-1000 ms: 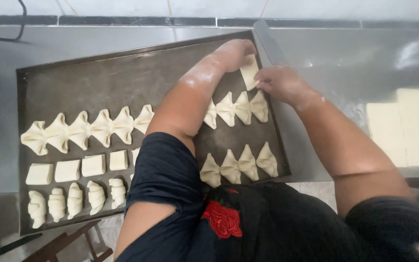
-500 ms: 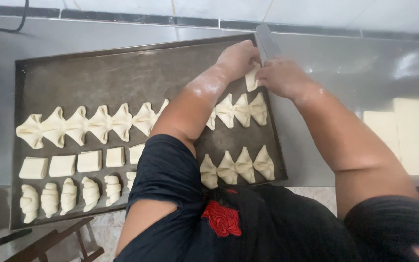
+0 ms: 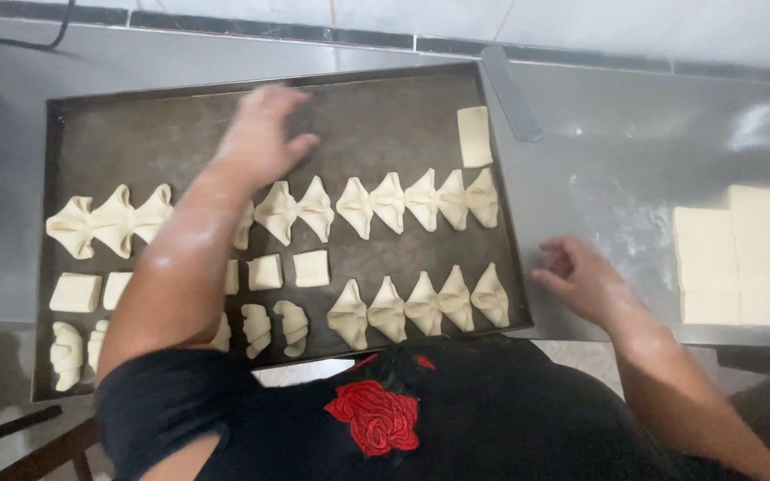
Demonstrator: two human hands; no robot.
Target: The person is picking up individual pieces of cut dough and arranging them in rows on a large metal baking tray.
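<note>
Left hand [image 3: 265, 134] spread, empty, over baking tray [image 3: 53, 223]; right hand [image 3: 581, 281] loose, empty. Folded dough pastries [image 3: 389, 203]: likely soft, light, easily deformed; lift by edges.

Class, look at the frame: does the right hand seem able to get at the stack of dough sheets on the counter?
Probably yes: the right hand hovers empty by the tray's edge, and only bare counter lies between it and the dough sheets.

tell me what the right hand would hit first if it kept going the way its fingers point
The right hand points left toward the baking tray. It would likely meet the tray's right rim first, then the folded dough piece just inside, though its height above the counter is unclear.
</note>
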